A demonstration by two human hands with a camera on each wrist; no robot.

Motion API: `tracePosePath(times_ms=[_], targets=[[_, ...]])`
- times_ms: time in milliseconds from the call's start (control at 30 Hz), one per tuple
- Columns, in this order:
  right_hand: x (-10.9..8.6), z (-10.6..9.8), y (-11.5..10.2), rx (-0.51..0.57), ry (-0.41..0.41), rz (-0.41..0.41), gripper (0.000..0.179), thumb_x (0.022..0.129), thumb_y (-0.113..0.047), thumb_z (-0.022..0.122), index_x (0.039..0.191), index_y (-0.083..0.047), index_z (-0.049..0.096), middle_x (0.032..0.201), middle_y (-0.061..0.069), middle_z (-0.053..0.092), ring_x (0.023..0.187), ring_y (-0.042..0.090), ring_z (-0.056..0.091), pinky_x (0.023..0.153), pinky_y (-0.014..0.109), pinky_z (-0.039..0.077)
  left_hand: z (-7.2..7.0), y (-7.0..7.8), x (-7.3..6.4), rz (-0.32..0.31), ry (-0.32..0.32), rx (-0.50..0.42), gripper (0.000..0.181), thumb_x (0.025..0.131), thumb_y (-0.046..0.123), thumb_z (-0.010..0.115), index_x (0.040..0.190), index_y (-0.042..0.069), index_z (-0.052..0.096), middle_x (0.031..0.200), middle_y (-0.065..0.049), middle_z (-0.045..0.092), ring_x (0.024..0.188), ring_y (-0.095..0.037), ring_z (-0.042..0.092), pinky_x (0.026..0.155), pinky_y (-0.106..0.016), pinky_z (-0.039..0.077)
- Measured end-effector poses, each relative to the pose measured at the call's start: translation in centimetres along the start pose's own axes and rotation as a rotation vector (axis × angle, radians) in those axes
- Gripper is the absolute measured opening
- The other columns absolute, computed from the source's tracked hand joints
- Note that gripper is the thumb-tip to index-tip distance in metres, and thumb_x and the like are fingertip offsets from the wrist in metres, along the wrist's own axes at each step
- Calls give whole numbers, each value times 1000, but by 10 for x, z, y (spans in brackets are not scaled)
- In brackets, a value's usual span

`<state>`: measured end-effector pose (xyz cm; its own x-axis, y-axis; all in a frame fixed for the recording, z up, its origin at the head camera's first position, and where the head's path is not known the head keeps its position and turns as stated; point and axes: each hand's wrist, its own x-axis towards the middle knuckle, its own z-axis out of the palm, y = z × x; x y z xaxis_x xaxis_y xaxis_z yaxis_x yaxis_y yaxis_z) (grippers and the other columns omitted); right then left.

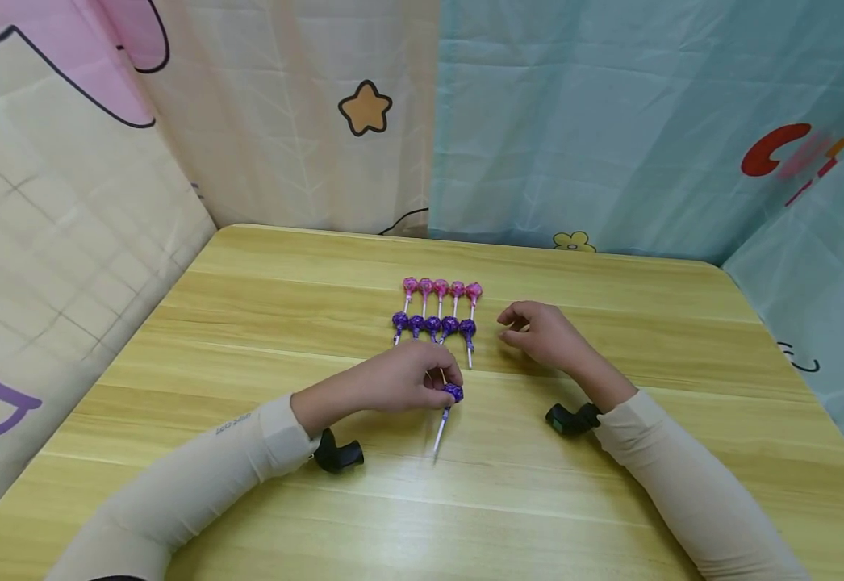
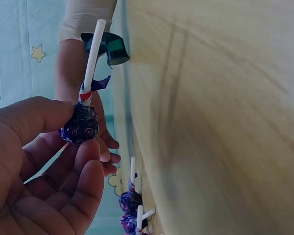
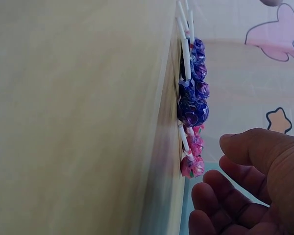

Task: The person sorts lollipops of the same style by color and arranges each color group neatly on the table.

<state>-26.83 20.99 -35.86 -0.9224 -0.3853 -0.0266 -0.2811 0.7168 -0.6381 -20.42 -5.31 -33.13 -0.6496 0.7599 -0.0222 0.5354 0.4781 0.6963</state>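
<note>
My left hand (image 1: 411, 377) pinches a purple-wrapped lollipop (image 2: 81, 126) by its candy head, between thumb and fingers. In the head view its white stick slants down toward the person, over the table in front of the rows. My right hand (image 1: 547, 334) holds nothing; its fingers hang loosely bent just to the right of the rows. Several purple lollipops (image 1: 432, 324) lie side by side, with my left hand covering some of their sticks. Behind them runs a row of pink lollipops (image 1: 441, 288), whose sticks point toward the purple heads.
A wooden table (image 1: 248, 323) carries everything. Printed curtains (image 1: 574, 121) stand along its back and both sides. Each wrist wears a black camera mount (image 1: 570, 420) close over the tabletop.
</note>
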Motion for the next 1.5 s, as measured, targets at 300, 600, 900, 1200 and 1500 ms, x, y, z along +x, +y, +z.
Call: tracePosePath(times_ms=[300,600,900,1200,1500], targets=[[-7,-3,4,-7,10,3,19,94,-15,68,109,-3,68,105,9,68,97,26,62,85,45,51,-3,-1,11,-6,14,-4,9,92,14,73,100,12,71,92,6,64,81,-8,60,72,-23,52],[-19,-8,9,0,11,9,20,95,-16,67,109,-3,68,105,9,67,98,26,62,86,47,51,-7,-8,26,2,51,21,10,90,12,74,99,12,70,93,6,65,82,-7,60,73,-22,52],[-32,-15,16,3,30,13,20,95,-17,68,109,-3,67,106,10,67,98,26,62,86,47,52,-11,-9,46,-46,73,17,10,91,13,74,100,11,70,89,5,66,80,-10,60,71,-23,51],[-42,-19,19,17,29,19,21,95,-17,67,111,-2,67,109,11,67,98,27,63,81,45,54,-18,-16,71,-65,106,20,13,92,15,73,103,9,71,93,3,68,82,-10,61,74,-23,51],[-47,-23,17,3,41,3,22,95,-16,67,111,-2,67,111,13,67,98,26,63,83,47,53,-28,-27,98,-51,65,7,16,95,17,69,109,9,69,100,2,67,91,-11,63,80,-22,52]])
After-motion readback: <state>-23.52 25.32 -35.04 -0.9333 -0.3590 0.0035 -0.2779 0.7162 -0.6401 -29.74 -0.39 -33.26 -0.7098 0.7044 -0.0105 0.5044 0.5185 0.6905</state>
